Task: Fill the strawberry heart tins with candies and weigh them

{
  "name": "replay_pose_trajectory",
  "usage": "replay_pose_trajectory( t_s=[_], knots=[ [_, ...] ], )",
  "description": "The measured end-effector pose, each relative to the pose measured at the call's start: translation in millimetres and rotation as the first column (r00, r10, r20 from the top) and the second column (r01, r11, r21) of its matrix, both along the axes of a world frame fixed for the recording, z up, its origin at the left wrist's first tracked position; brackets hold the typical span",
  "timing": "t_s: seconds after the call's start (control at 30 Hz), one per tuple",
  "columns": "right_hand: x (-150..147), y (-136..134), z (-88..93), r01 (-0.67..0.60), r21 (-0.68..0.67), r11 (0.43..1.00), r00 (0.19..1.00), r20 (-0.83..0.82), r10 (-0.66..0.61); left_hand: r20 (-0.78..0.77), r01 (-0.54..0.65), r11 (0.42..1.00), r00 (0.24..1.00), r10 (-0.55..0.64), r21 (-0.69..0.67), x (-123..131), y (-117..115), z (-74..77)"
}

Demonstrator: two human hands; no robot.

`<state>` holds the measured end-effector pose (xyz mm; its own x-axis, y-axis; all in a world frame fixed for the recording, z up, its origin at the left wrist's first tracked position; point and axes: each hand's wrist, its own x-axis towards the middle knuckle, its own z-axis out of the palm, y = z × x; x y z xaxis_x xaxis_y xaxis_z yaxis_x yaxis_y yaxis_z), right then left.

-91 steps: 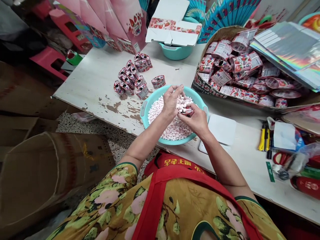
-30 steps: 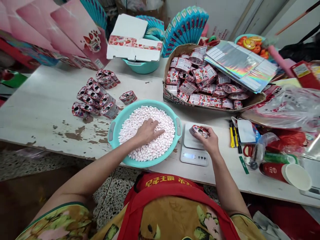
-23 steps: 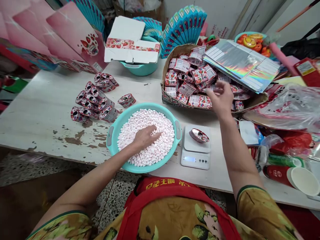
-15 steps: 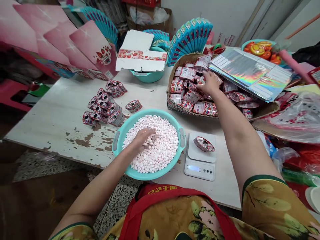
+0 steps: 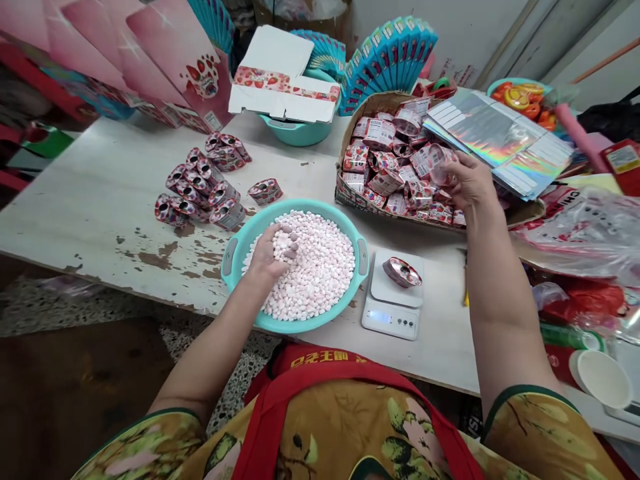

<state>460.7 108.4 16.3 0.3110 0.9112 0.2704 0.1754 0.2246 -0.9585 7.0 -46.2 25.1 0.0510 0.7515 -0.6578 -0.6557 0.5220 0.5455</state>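
Note:
My left hand [image 5: 270, 253] is turned palm up over the turquoise basin [image 5: 231, 257], its fingers curled round a handful of small pale pink candies [image 5: 285, 243]. More of the same candies [image 5: 313, 280] fill the basin. Over the right part of the cardboard box [image 5: 345, 190], my right hand [image 5: 473, 179] pinches a small clear plastic container [image 5: 441, 165] with a printed strawberry wrapper. Many similar containers [image 5: 383, 133] lie jumbled in the box below it. One container [image 5: 402, 273] rests on the white digital scale [image 5: 391, 317], whose display is lit.
Several printed containers [image 5: 200, 187] stand grouped left of the basin, with a single one [image 5: 265, 191] nearer to it. Behind are a white opened carton [image 5: 283, 87] on another basin and fanned blue packets [image 5: 387, 63]. Silver holographic sheets [image 5: 505, 140] overlap the cardboard box.
My right hand has come up and to the right out of the pile with a container in it. My left hand has turned palm up with candies and shifted left. The view has tilted slightly.

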Motion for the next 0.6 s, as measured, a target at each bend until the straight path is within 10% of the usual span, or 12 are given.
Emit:
replay_pose_trajectory(
  t_s=[0.3,0.6],
  knots=[
    [-87,-90,35.6,-0.151,-0.004,0.989,0.938,-0.316,0.142,0.074,-0.001,1.000,0.997,0.000,0.018,0,1,-8.4],
    [-264,-192,25.4,-0.468,-0.151,0.870,0.883,-0.106,0.457,-0.107,-0.042,0.921,0.990,0.090,0.388,11,-7,61.6]
  ],
)
